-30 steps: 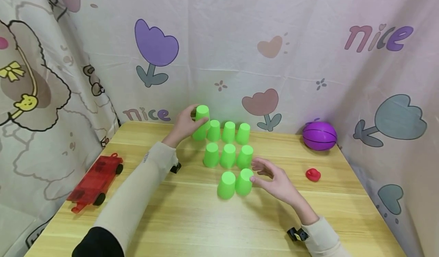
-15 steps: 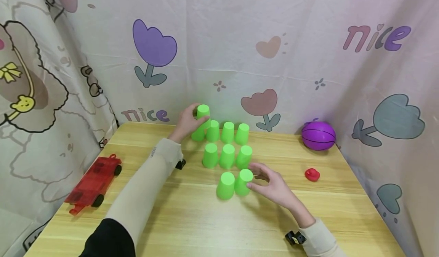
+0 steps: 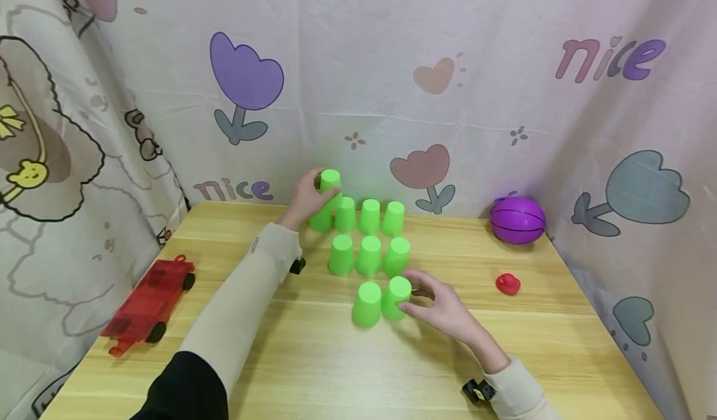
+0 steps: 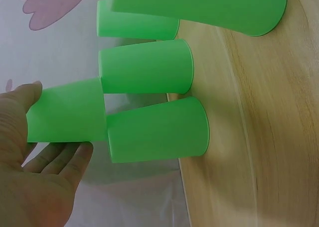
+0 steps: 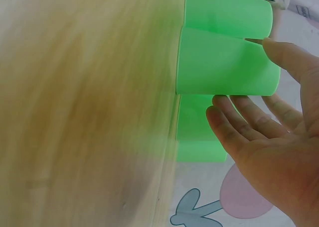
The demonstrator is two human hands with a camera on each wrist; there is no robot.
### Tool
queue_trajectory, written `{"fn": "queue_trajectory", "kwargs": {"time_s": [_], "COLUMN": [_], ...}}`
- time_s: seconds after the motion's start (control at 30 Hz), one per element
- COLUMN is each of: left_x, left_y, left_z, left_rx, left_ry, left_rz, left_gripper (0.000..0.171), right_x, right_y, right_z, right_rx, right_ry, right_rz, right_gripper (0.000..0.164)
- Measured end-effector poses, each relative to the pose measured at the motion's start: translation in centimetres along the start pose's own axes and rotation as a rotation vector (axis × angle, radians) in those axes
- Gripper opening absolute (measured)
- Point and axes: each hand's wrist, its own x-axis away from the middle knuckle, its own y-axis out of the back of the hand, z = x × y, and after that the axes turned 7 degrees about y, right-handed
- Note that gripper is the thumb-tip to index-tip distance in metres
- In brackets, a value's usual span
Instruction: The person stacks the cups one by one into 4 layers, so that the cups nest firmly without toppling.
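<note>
Several green plastic cups stand upside down in rows on the wooden table. My left hand (image 3: 308, 201) grips an upside-down cup (image 3: 330, 180) between thumb and fingers. In the left wrist view, that held cup (image 4: 67, 112) has its rim at the tops of two back-row cups, the end cup (image 4: 159, 130) and its neighbour (image 4: 147, 67). Three cups make up the middle row (image 3: 369, 256). Of the two in front, the left cup (image 3: 366, 304) stands untouched. My right hand (image 3: 445, 308) has its thumb and fingers around the right cup (image 3: 395, 298), which stands on the table.
A red toy car chassis (image 3: 148, 302) with black wheels lies at the table's left. Toward the right are a purple ball (image 3: 518, 219) near the back edge and a small red object (image 3: 508, 284). A patterned curtain (image 3: 336, 96) hangs close behind the table.
My right hand has moved slightly left, so its thumb and fingers now reach around the front right cup. The left hand keeps its cup over the back row, nearly still. The view shifts slightly.
</note>
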Motion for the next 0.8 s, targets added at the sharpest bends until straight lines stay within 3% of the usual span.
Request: {"fn": "queue_trajectory", "kwargs": {"time_s": [0.8], "left_x": [-0.68], "left_y": [-0.06], "left_z": [-0.09], "left_rx": [-0.045], "left_ry": [0.001], "left_rz": [-0.006], "left_gripper": [0.06], "right_x": [-0.34], "right_y": [-0.18], "right_z": [-0.15], "right_rx": [0.043], "right_ry": [-0.033], "right_rz": [0.024], "right_gripper": [0.064]}}
